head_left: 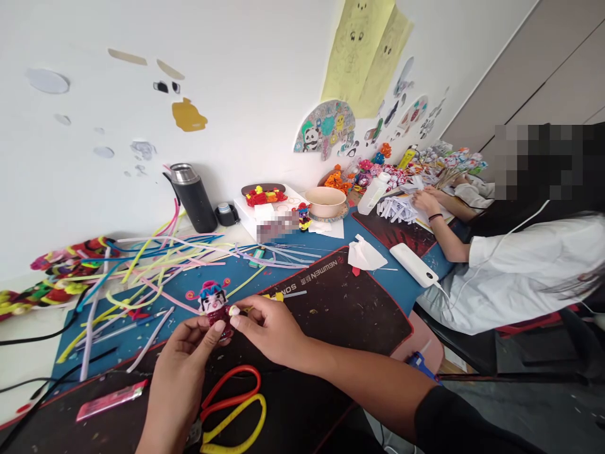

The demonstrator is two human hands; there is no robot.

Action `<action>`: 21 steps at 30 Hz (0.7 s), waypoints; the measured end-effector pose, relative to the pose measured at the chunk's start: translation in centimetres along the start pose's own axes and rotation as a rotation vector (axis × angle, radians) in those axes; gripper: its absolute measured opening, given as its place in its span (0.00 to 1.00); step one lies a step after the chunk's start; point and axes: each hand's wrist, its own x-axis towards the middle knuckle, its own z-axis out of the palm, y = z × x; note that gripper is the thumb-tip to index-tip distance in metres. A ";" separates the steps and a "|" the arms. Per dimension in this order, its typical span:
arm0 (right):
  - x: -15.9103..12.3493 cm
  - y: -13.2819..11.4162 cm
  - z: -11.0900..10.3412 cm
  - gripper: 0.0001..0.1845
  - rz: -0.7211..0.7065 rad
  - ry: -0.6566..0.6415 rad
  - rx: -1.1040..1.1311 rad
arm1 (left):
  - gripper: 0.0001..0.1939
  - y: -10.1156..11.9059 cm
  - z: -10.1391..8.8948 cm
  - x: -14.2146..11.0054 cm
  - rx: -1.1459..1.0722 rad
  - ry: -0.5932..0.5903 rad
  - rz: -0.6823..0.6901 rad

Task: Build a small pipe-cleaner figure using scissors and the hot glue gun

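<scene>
My left hand (186, 356) is closed around the body of a small doll (214, 304), its thumb pressed on the front. The doll stands upright, with a white head, a blue and red hat with two round side pieces, and a dark red fuzzy body. At its right side, my right hand (276, 331) pinches a small whitish piece (234, 311) that looks like the doll's hand or arm end. Whether that piece is joined to the body I cannot tell. Red and yellow handled scissors (234, 410) lie just below my hands, their blades hidden by my left wrist.
Loose pipe cleaners (142, 258) spread across the left and middle of the blue mat. A pink packet (112, 400), a black flask (193, 198), a beige bowl (326, 202), a white power bank (414, 265) and crumpled tissue (366, 253) lie around. At right, another person's hands (428, 200) handle paper strips.
</scene>
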 end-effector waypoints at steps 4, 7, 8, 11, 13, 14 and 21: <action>0.0 0.1 0.1 0.16 0.022 0.009 0.007 | 0.31 0.0 0.1 -0.1 -0.010 0.000 -0.001; 0.0 0.0 0.1 0.15 0.027 0.009 0.015 | 0.31 -0.2 0.0 -0.1 0.002 -0.002 0.000; 0.0 -0.1 0.2 0.15 0.029 0.008 0.022 | 0.30 -0.3 0.0 0.0 0.006 -0.003 0.004; -0.1 -0.1 0.2 0.15 0.040 0.001 0.043 | 0.29 -0.4 -0.1 0.0 0.019 -0.006 0.026; -0.1 0.0 0.3 0.14 0.049 -0.002 0.054 | 0.29 -0.5 0.0 0.0 0.026 -0.011 0.038; -0.1 0.0 0.3 0.14 0.052 -0.003 0.057 | 0.28 -0.5 0.0 0.0 0.028 -0.013 0.042; -0.1 0.1 0.3 0.13 0.046 -0.005 0.066 | 0.30 -0.5 0.0 0.0 0.040 -0.012 0.030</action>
